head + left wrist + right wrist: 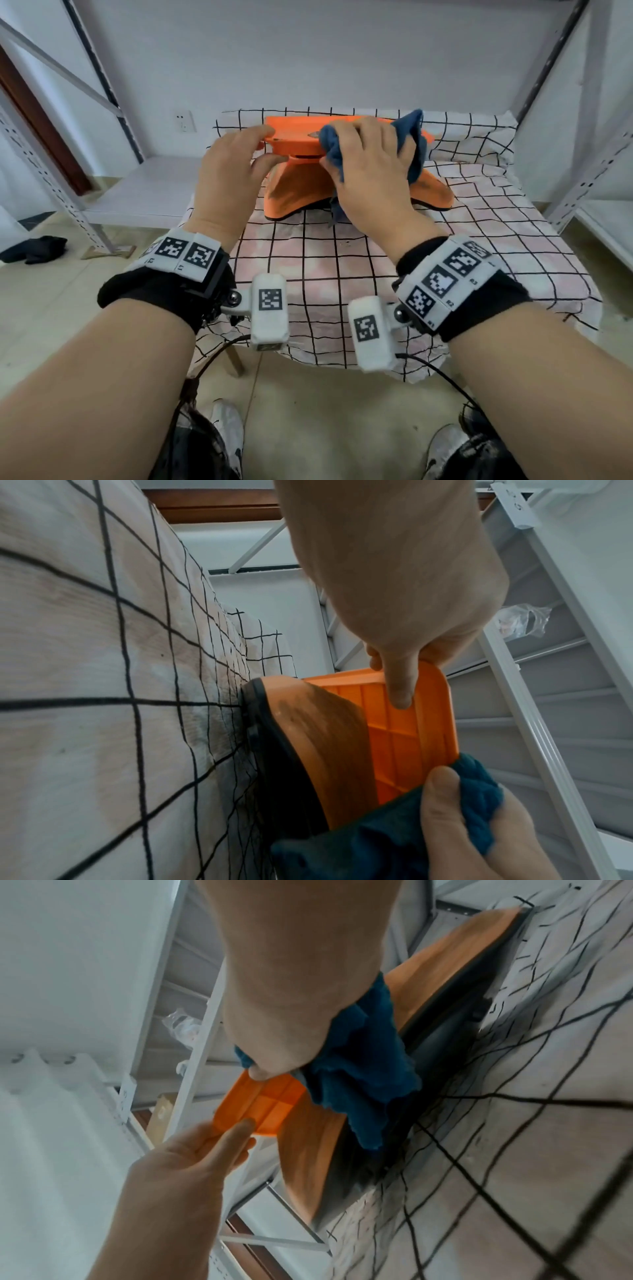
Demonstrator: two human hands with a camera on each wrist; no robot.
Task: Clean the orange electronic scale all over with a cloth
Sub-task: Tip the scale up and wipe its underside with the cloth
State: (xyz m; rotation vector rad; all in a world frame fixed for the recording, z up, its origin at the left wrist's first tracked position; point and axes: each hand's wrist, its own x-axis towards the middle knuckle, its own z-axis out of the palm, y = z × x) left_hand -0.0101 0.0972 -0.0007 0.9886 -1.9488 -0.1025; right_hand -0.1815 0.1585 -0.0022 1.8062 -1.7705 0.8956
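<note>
On the checked-cloth surface [342, 274] stands the orange scale [301, 185]. The left hand [226, 181] pinches the platform's left edge between thumb and fingers. The right hand [370, 171] clamps a bunched blue cloth [416, 147] against the platform's right part, seemingly wrapping its edge.

Orange scale [301, 144], blue cloth [416, 144], black-gridded white tablecloth [342, 267]
</note>
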